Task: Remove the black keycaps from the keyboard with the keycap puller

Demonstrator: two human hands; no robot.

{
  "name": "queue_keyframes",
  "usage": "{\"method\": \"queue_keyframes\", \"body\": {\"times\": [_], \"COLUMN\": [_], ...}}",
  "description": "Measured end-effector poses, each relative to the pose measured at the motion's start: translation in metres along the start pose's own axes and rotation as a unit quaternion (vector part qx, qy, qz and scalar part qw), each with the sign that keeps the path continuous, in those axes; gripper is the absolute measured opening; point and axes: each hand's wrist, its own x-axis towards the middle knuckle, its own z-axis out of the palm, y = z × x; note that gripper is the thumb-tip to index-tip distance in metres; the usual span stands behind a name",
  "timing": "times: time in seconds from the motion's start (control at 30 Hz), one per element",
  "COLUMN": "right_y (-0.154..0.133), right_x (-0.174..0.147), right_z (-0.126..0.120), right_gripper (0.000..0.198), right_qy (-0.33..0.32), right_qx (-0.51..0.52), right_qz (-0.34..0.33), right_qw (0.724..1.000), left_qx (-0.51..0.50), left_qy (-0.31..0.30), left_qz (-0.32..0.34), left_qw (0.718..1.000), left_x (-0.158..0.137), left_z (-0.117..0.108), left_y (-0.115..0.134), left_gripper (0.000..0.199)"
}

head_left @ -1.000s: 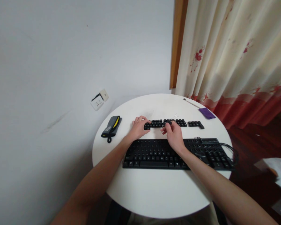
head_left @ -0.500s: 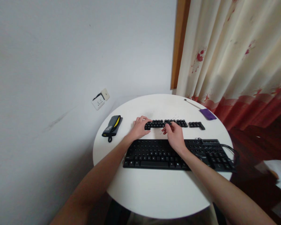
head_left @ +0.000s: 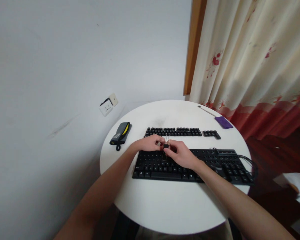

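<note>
A pale wall (head_left: 52, 66), streaked by a dark scuff, bears a white socket plate (head_left: 106, 108); to its right follow a wooden frame (head_left: 193, 50), a cream curtain (head_left: 240, 50) with a red lower band, and a dark reddish floor (head_left: 262, 156). The round white table (head_left: 180, 210) fills the centre, a grey smudge on its far half. On it, from the left: a grey pouch (head_left: 120, 134) with yellow lining; the left hand (head_left: 150, 143), fingers curled nearly to the thumb beside a wire tool (head_left: 166, 146) with a black middle, any grip on it unclear; the black keyboard (head_left: 162, 175), above which the tool is held, its upper rows largely stripped of caps; and the right hand (head_left: 181, 154), nearly closed, pinching the tool's black part. Hands and right forearm hide parts of the keyboard. Beyond it lie a long row of loose keycaps (head_left: 187, 133) and a shorter cluster (head_left: 211, 133). Farther right are a thin brush (head_left: 207, 110), a purple cloth (head_left: 223, 122) and the keyboard's looped cable (head_left: 251, 163).
</note>
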Motion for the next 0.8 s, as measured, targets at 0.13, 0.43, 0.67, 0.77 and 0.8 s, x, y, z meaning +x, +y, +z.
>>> {"method": "queue_keyframes", "body": {"times": [0.13,0.43,0.67,0.77,0.8], "right_y": [-0.001,-0.004,0.011,0.016,0.017], "right_x": [-0.003,-0.006,0.001,0.004,0.005], "right_z": [0.000,-0.001,0.006,0.003,0.002], "right_gripper": [0.025,0.027,0.008,0.012,0.013], "right_qy": [-0.044,-0.080,-0.007,0.042,0.064], "right_qx": [-0.015,-0.068,0.047,0.069,0.069], "right_qz": [-0.018,-0.055,0.064,0.080,0.079], "right_qw": [0.999,0.993,0.997,0.993,0.992], "left_qx": [-0.012,-0.028,-0.016,-0.033,-0.033], "left_qy": [0.010,-0.005,-0.075,-0.090,-0.084], "left_qz": [0.020,0.048,0.050,0.059,0.056], "left_qw": [1.000,0.998,0.996,0.994,0.994], "left_x": [0.002,0.003,-0.005,-0.007,-0.006], "left_z": [0.003,0.005,-0.006,-0.008,-0.008], "left_y": [-0.005,-0.008,-0.004,0.001,0.002], "left_gripper": [0.015,0.014,0.017,0.021,0.023]}}
